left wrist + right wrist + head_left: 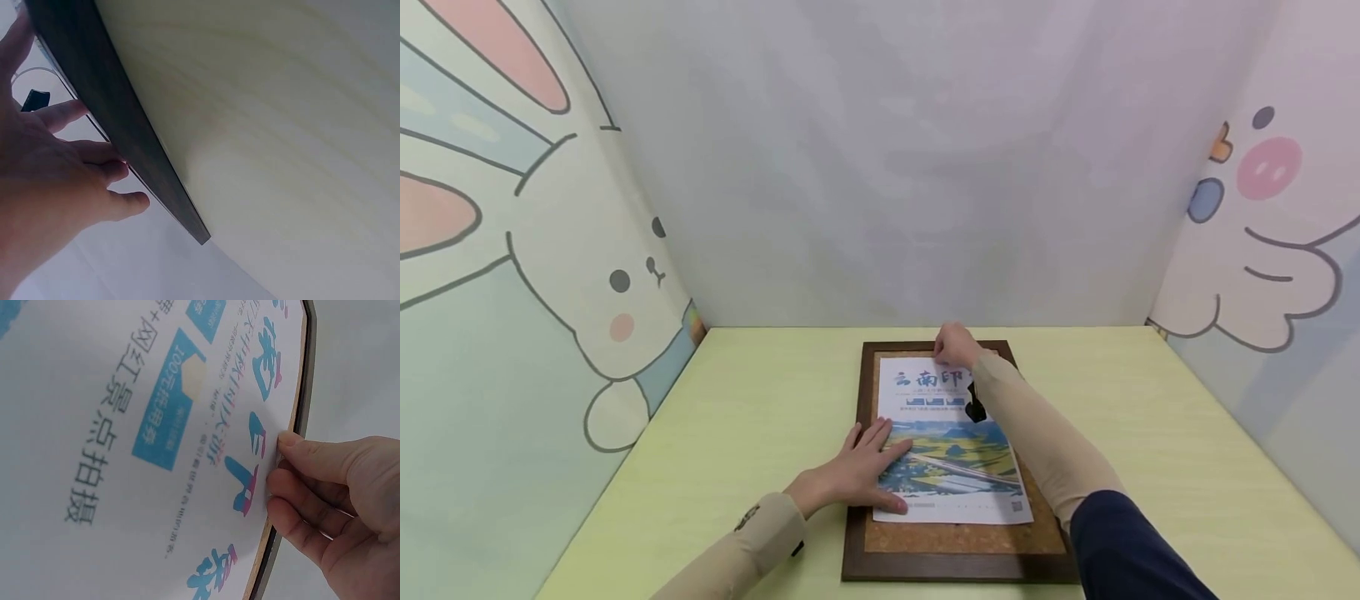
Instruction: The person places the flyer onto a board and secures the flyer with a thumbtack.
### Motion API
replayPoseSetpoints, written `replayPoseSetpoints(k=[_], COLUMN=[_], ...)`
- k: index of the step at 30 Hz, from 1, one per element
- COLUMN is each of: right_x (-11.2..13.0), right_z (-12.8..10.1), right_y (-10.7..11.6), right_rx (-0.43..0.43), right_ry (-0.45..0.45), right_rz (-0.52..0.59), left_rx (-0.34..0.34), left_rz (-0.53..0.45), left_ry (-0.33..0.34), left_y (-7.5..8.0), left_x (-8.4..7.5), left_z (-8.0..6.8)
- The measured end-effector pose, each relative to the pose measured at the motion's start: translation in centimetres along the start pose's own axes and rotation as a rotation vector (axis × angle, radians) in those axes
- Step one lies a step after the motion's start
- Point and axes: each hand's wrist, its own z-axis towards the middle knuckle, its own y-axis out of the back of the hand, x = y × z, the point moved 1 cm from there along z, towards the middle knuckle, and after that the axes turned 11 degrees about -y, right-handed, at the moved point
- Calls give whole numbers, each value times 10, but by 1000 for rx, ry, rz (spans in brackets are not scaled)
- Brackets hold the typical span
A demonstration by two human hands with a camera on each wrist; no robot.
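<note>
Left hand (863,467) lies flat, fingers spread, pinning the poster's (951,467) near-left corner on the cork board (958,542); right hand (955,346), fingers curled, pinches its far edge; best keep that palm firm while squaring the top.

A small staged booth: cartoon rabbit wall panels (512,275) enclose a pale yellow-green tabletop (752,400).

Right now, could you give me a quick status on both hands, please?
Left hand flat on poster. Right hand pinching its top edge. Poster on cork board. Nothing in the way.
</note>
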Motion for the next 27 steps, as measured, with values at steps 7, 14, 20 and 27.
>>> replayPoseSetpoints(k=[7, 14, 20, 27], right_x=[0, 3, 0, -7], right_z=[2, -1, 0, -3], right_y=[-1, 2, 4, 2], right_rx=[2, 38, 52, 54], right_ry=[-21, -82, -102, -84], right_rz=[-1, 26, 88, 155], left_rx=[3, 4, -1, 4], left_rz=[-13, -16, -13, -7], left_ry=[-4, -10, -13, -5], left_y=[1, 0, 2, 2], left_x=[-1, 1, 1, 0], left_z=[-1, -2, -1, -1])
